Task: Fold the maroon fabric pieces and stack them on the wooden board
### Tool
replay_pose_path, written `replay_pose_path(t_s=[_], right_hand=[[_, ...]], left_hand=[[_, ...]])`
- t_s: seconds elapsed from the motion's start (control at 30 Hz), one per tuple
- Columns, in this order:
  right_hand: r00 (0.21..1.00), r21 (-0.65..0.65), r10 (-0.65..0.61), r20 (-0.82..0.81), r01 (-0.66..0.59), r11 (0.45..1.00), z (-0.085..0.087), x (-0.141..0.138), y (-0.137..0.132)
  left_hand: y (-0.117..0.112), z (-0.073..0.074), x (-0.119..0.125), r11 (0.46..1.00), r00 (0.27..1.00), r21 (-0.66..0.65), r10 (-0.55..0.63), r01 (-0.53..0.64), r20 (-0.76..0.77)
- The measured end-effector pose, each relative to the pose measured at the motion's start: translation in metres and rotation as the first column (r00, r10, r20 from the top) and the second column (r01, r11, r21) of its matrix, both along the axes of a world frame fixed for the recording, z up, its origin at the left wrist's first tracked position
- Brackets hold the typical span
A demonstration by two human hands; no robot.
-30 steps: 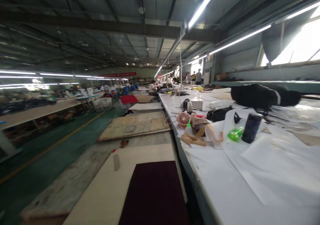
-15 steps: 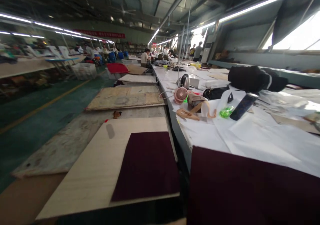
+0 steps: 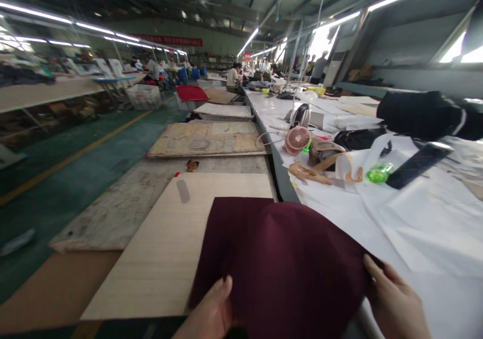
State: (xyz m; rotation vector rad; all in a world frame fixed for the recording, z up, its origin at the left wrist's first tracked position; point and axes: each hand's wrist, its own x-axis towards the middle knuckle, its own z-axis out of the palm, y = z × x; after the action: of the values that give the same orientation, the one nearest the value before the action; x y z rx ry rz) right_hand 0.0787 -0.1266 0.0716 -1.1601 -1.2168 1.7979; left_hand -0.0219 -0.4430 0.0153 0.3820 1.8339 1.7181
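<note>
A dark maroon sheet [image 3: 298, 258], perhaps fabric or leather, is held between my two hands at the bottom of the view, its middle bowed upward. My left hand [image 3: 213, 309] grips its near left edge, thumb on top. At its right edge, my right hand [image 3: 394, 299] pinches it between thumb and fingers. Beneath and to the left, another maroon piece [image 3: 234, 208] lies flat on a pale wooden board [image 3: 158, 248], partly covered by the held sheet.
Right of the boards runs a long white-covered table [image 3: 332, 210] with a pink fan [image 3: 298, 139], tan straps [image 3: 309, 172], a green translucent item [image 3: 378, 173] and a dark cylinder [image 3: 419, 165]. A gap separates table and boards. Farther off, a person [image 3: 233, 77] sits at the table.
Both my hands have come into view holding the maroon sheet. It has shifted left from the white table to over the gap and the piece on the board. The view has turned slightly left.
</note>
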Motion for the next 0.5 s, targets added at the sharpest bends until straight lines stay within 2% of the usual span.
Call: replay_pose_path(t_s=[0.07,0.13,0.2,0.27,0.37,0.43,0.5], right_hand=[[1.0,-0.054,0.007,0.011,-0.006,0.998,-0.032,-0.009,-0.021],[0.996,-0.128,0.054,0.071,-0.044,0.991,-0.065,-0.012,-0.041],[0.978,-0.217,0.152,0.139,-0.12,0.969,-0.095,-0.012,-0.059],[0.954,-0.293,0.245,0.172,-0.188,0.938,-0.118,-0.011,-0.072],[0.917,-0.357,0.339,0.211,-0.25,0.9,-0.137,-0.011,-0.082],[0.893,-0.383,0.374,0.252,-0.263,0.885,-0.142,-0.012,-0.083],[0.873,-0.393,0.391,0.292,-0.263,0.881,-0.144,-0.011,-0.083]], left_hand=[[-0.006,0.0,-0.029,0.99,0.981,0.064,0.113,-0.124,0.157],[-0.01,-0.009,-0.062,0.975,0.957,0.055,0.2,-0.216,0.21],[-0.015,-0.026,-0.094,0.974,0.971,-0.109,0.21,-0.199,0.11],[-0.022,-0.047,-0.119,0.934,0.98,-0.301,0.2,-0.192,-0.004],[-0.033,-0.071,-0.141,0.859,0.976,-0.465,0.186,-0.216,-0.11],[-0.038,-0.078,-0.147,0.806,0.974,-0.549,0.15,-0.22,-0.171],[-0.04,-0.078,-0.15,0.761,0.97,-0.611,0.103,-0.218,-0.219]])
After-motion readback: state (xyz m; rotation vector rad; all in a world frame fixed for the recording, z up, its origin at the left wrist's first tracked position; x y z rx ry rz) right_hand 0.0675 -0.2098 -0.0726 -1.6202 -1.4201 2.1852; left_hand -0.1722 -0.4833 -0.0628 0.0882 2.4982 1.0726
